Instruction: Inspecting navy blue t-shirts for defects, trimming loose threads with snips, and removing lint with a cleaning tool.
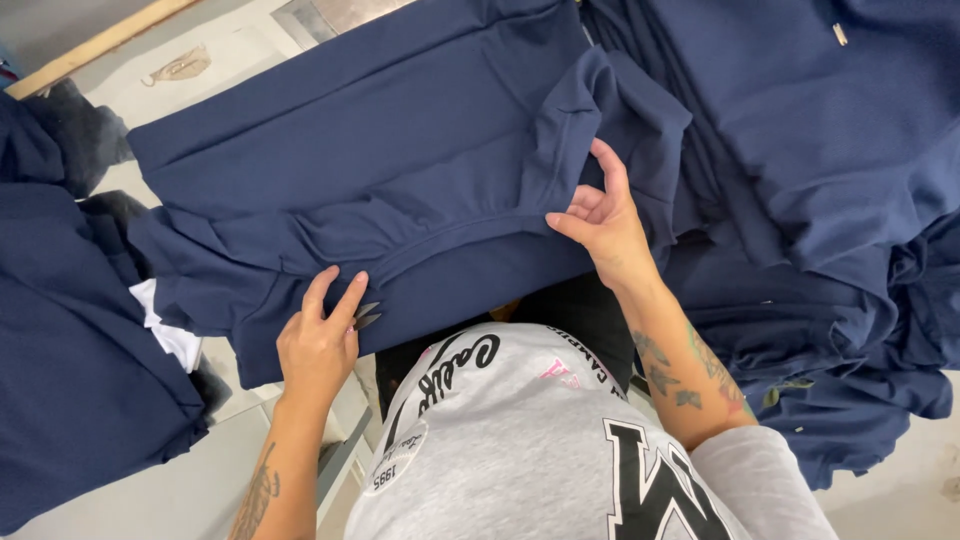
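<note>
A navy blue garment [400, 140] lies spread flat across the table in front of me. My left hand [318, 340] rests near its front hem, fingers pressed on the cloth, with small metal thread snips [366, 315] sticking out from between the fingers. My right hand [603, 222] is at the garment's right side. There its fingers pinch a raised fold of the navy fabric.
A heap of navy garments [830, 200] fills the right side, one showing a metal-tipped drawstring [840, 34]. More navy clothing [70, 370] is stacked at the left, with a white piece [170, 330] peeking out. The pale table [190, 80] shows at the top left.
</note>
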